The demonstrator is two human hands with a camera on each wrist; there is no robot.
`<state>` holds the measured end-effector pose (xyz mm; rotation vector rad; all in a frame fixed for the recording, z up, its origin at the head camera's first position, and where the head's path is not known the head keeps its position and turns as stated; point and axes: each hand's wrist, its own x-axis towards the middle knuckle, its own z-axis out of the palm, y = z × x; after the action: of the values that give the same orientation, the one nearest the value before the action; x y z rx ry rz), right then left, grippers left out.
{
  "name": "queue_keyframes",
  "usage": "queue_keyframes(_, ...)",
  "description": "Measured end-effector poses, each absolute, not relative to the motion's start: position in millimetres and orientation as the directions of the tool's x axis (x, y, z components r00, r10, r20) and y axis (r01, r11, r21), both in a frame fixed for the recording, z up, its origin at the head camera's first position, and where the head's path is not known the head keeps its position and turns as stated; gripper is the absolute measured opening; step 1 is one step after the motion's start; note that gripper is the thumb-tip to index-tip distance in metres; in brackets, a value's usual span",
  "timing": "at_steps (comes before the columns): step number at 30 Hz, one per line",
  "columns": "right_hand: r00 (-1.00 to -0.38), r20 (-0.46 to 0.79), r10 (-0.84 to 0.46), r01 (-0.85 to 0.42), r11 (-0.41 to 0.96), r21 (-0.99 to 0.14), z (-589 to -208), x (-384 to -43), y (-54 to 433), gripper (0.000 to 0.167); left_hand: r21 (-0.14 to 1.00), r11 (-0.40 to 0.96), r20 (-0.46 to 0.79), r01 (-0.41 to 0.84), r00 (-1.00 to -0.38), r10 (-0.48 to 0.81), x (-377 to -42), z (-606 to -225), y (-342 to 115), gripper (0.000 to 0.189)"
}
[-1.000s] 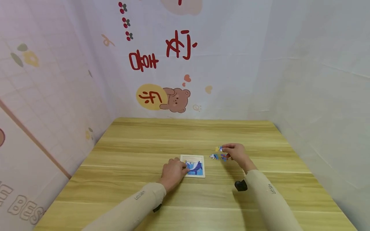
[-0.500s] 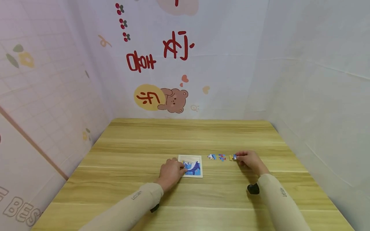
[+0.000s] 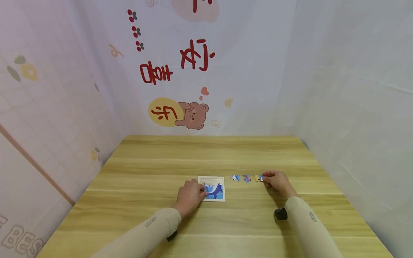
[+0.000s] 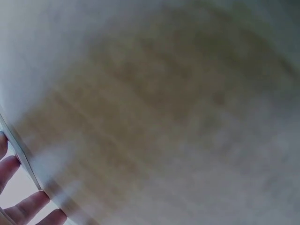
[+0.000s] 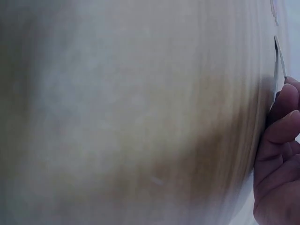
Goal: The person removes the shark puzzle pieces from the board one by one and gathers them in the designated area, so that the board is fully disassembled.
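Note:
A white-rimmed jigsaw tray [image 3: 214, 200] lies flat on the table, part filled with a blue whale picture [image 3: 218, 190] and bare along its upper part. My left hand [image 3: 188, 196] rests at the tray's left side, thumb and forefinger over the picture; in the left wrist view its fingertips [image 4: 40, 197] touch along a thin edge. Right of the tray, my right hand [image 3: 279, 182] pinches a yellow and blue puzzle piece [image 3: 257, 178] at its right end. The right wrist view shows a thin piece [image 5: 280, 54] tilted up at the fingertips.
Between the tray and my right hand lie a white and blue puzzle piece [image 3: 236, 178] and a red and blue puzzle piece [image 3: 246, 178]. The wood-grain table [image 3: 206, 154] meets printed cloth walls [image 3: 255, 71] at the back and sides.
My right hand has moved the yellow and blue puzzle piece from behind the other two to their right, in line with them. My left hand stays at the tray. The head view has shifted slightly.

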<state>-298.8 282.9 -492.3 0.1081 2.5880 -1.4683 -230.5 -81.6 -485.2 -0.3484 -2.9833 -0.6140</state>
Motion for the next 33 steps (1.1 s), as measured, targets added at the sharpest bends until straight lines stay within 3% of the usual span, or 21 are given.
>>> queue_keyframes(15, -0.988, -0.155, 0.006, 0.136, 0.518, -0.845, -476.5, -293.1, 271.6, 0.032, 0.352, 0.905, 0.132, 0.239, -0.97, 0.205, -235.1, -485.4, -79.2, 0.022)
queue_keyframes(20, -0.989, -0.139, -0.051, 0.099, 0.469, -0.878, -469.0, -292.8, 239.9, 0.033, 0.316, 0.923, 0.134, 0.22, -0.973, 0.186, -235.5, -484.0, -76.9, 0.022)
queue_keyframes(27, -0.983, -0.148, -0.11, 0.089, 0.421, -0.903, -472.6, -287.1, 174.6, 0.024, 0.307, 0.905, 0.198, 0.295, -0.95, 0.242, -237.7, -484.1, -70.5, 0.035)
queue_keyframes(33, -0.966, -0.127, -0.225, 0.022, 0.42, -0.907, -479.5, -275.4, 137.6, 0.02, 0.326, 0.902, 0.123, 0.284, -0.958, 0.258, -235.3, -485.5, -62.5, 0.04)
